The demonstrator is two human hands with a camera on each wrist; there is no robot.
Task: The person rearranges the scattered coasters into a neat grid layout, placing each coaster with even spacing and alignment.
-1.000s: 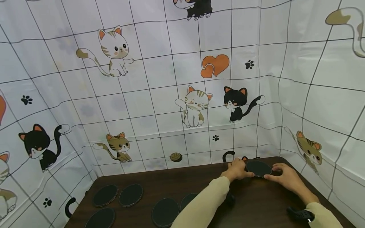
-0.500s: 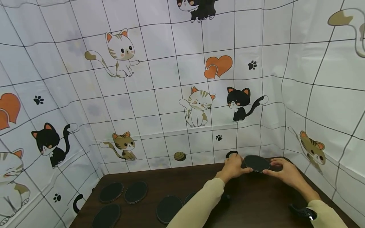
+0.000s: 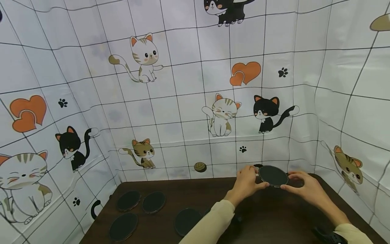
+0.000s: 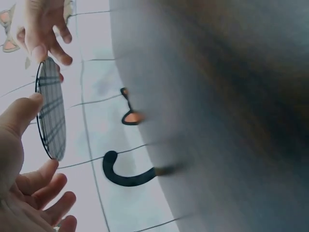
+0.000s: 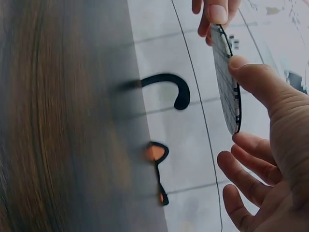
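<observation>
A thin round disc [image 3: 273, 176], dark on its upper face, is held near the table's far right corner. In the wrist views it stands off the tabletop, and its lower face [image 4: 53, 113] carries a plaid pattern. My left hand [image 3: 246, 181] pinches the disc's left edge between thumb and fingertips. From the opposite side, my right hand [image 3: 306, 186] pinches the right edge, thumb at the near rim. The right wrist view has the disc edge-on [image 5: 227, 82], with the right hand's lower fingers spread away from it.
Several similar dark discs lie on the brown table: three at the left [image 3: 129, 200] and one nearer the middle [image 3: 188, 222]. Another is mostly hidden by the left sleeve [image 3: 210, 223]. A white cat-print curtain [image 3: 182, 112] rises behind the table and along its sides.
Both hands have raised the disc a little from the table and tilted its dark face more toward me. The head view has turned slightly left.
</observation>
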